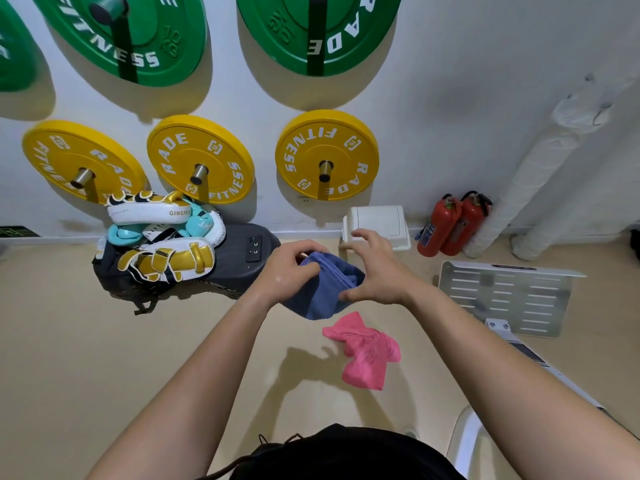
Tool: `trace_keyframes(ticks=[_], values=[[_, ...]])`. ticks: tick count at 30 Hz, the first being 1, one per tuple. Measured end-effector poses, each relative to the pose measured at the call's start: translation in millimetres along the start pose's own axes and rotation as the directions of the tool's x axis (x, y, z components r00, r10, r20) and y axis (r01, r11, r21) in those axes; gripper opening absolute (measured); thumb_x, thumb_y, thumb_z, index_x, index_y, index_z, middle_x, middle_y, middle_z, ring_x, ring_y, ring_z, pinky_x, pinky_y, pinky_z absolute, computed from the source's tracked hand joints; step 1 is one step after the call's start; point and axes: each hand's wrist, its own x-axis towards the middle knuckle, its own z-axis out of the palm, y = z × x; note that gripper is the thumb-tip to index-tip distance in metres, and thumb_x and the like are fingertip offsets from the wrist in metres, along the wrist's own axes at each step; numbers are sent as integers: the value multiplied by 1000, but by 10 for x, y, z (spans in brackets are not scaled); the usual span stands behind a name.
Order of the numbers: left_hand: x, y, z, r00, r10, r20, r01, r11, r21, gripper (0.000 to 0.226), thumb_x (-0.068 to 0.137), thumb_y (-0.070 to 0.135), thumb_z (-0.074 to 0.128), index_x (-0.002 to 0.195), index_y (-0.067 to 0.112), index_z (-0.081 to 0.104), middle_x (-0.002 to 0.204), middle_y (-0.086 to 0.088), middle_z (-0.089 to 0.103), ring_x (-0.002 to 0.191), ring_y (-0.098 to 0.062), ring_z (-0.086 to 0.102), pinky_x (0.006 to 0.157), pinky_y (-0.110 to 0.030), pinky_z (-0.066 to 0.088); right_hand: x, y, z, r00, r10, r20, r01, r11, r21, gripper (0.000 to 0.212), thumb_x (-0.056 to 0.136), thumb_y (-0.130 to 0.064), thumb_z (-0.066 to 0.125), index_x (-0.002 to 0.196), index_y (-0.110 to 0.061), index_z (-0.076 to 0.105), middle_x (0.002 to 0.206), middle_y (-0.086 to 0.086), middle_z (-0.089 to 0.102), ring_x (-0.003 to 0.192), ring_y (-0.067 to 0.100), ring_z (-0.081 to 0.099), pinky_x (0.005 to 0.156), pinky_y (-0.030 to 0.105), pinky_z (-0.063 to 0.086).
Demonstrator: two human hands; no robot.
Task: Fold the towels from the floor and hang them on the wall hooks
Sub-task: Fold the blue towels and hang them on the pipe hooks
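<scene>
A blue towel (325, 289), partly folded, is held in the air between both hands above the beige floor. My left hand (289, 271) pinches its upper left edge. My right hand (374, 271) grips its right side with the thumb under and the fingers spread above. A crumpled pink towel (367, 351) lies on the floor just below and to the right of the blue one. Metal pegs (325, 169) stick out of the white wall and carry yellow and green weight plates.
Gold-and-white boxing pads (162, 233) are piled on a dark grey board (239, 261) by the wall at left. A white bin (379, 223), two red fire extinguishers (450, 225) and a slotted metal plate (505, 296) sit at right. A wrapped pipe (540, 174) runs up the wall.
</scene>
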Motion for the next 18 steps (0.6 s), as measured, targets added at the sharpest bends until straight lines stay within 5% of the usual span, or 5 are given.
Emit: trace_keyframes(ticks=[3,6,9,12,18], values=[[-23,-24,-26,999,50,6,-50,998,37,32,89,4,57,101,28,74,97,15,72,96,-5,63,82,-21,51,38,15,21,991,30,129,-27,999,-24,30,64,-32,77,82,-32,54,102,-6,58,95,17,54,72,28,44],[-54,-129,-21,993,32,-112,-27,999,43,29,94,6,57,109,27,71,103,18,68,98,-1,61,81,-16,47,16,40,4,992,85,90,-101,977,189,24,70,-14,70,78,-26,50,71,-7,54,65,14,49,56,27,37],[-84,-249,38,972,-79,-220,63,995,-79,27,96,13,60,118,29,61,111,10,67,95,0,63,77,-16,48,7,-1,-57,990,139,-28,-113,894,433,19,72,-10,69,87,-20,60,73,-5,62,62,7,53,59,25,44],[-107,-275,119,975,-189,-117,134,920,-369,49,87,16,75,130,24,51,117,3,68,103,-5,68,78,-17,54,36,-47,-119,977,182,-110,-79,788,611,25,68,-16,68,92,-17,65,80,-2,67,69,10,60,64,29,51],[-48,-147,200,964,-266,23,246,854,-459,37,75,11,85,108,16,69,102,1,77,97,-20,73,78,-30,57,84,40,-233,958,248,-143,-45,622,782,31,84,-24,74,113,-19,66,102,6,75,97,24,72,81,41,59]])
